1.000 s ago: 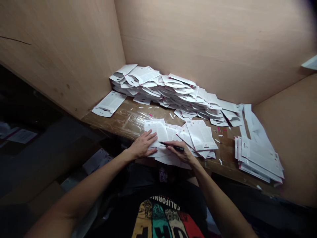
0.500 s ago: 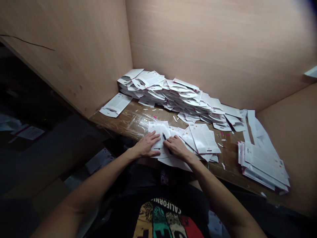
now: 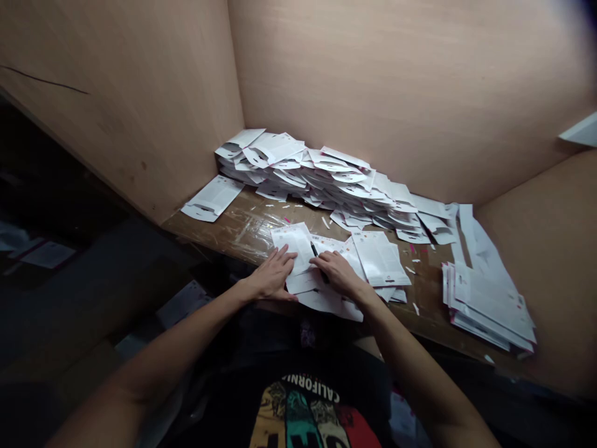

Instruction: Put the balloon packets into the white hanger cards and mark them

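Observation:
My left hand (image 3: 273, 274) rests with spread fingers on the left edge of a white printed packet (image 3: 297, 239), its thumb apart near the lower corner. My right hand (image 3: 336, 272) is closed around a slim black pen (image 3: 314, 249), whose upper end sticks out past the fingers and points away from me. The right knuckles lie against the packet's right side. Beneath both hands are more white packets, one with a pale flap (image 3: 329, 302) hanging over the table's front edge. Just right of my right hand lies a loose stack of packets (image 3: 380, 258).
A long heap of white packets (image 3: 326, 171) runs along the back panel (image 3: 373, 81). A single packet (image 3: 213, 198) lies at the left, and a neater stack (image 3: 489, 305) at the right. Small paper scraps (image 3: 325, 223) dot the brown table (image 3: 252, 218). Wooden panels enclose the sides.
The pen has swung from pointing left to pointing away from me as my right hand closed and turned. The packet under my left hand has tilted and shifted slightly.

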`<state>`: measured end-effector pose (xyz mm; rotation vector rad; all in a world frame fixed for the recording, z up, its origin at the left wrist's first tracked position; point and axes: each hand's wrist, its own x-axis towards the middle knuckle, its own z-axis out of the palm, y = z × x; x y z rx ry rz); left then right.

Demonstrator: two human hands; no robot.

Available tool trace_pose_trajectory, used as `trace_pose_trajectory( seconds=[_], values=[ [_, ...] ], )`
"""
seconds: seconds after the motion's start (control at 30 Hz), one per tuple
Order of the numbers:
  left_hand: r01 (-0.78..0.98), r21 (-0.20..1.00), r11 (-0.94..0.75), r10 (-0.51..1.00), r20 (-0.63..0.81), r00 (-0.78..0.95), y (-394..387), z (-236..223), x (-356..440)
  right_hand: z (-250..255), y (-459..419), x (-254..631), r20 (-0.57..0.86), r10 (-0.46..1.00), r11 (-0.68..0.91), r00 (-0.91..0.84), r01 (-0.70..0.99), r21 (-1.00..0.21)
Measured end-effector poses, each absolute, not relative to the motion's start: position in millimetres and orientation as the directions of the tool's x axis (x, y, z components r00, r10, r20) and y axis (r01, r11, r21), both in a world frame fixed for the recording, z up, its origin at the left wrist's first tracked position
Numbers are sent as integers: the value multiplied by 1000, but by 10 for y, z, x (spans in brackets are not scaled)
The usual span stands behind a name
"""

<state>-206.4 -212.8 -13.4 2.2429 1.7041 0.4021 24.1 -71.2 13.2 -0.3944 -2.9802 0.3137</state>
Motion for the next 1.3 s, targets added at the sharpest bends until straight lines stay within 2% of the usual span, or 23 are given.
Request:
trace_pose_trajectory(
  seconds=[0.1,0.17,0.23,0.3,0.37,0.43,0.5,0.57,0.63,0.7,0.8,0.87,0.93,1.03,1.1,1.2,1.3],
  values=[
    [893,377,-247,967,34,253,-2121,-134,-2040,136,-683,69,50,252,958,-966,242,-157],
    [901,366,-232,972,42,233,-2118,-153,-2016,215,-673,60,148,353,926,-924,322,-198],
    [908,357,-221,975,55,216,-2123,-175,-2007,350,-690,169,197,432,867,-880,346,-359],
    [909,348,-231,973,61,224,-2140,-186,-2025,494,-751,349,87,307,807,-948,211,-551],
    [902,343,-261,965,66,254,-2169,-179,-2066,581,-859,504,9,132,754,-991,95,-650],
    [884,351,-309,951,80,300,-2204,-157,-2119,565,-989,563,47,159,793,-986,99,-601],
    [858,370,-356,934,101,344,-2236,-132,-2172,446,-1098,521,127,233,864,-964,145,-482],
    [832,397,-386,921,119,371,-2257,-120,-2213,269,-1156,427,151,227,902,-962,150,-404],
    [814,431,-390,919,130,371,-2263,-133,-2237,91,-1170,329,171,262,898,-950,175,-403],
    [807,463,-367,930,150,337,-2251,-168,-2238,-53,-1165,246,208,358,872,-910,247,-423],
    [812,484,-327,945,190,267,-2220,-231,-2205,-185,-1168,136,256,514,836,-819,412,-362],
    [823,461,-331,943,190,273,-2219,-261,-2180,-218,-1182,70,261,562,819,-785,485,-307],
    [847,404,-345,938,170,301,-2245,-290,-2181,-214,-1199,15,250,581,805,-774,504,-313],
    [881,315,-354,933,181,310,-2294,-359,-2254,-157,-1211,-33,273,667,727,-693,528,-438],
    [884,291,-365,920,257,295,-2295,-381,-2293,-83,-1203,-19,268,756,613,-598,502,-609],
    [869,272,-414,871,395,292,-2217,-244,-2149,108,-1151,162,194,834,386,-516,295,-874],
    [845,259,-468,834,446,325,-1997,58,-1680,356,-1000,616,203,890,279,-409,136,-951]
  ],
)
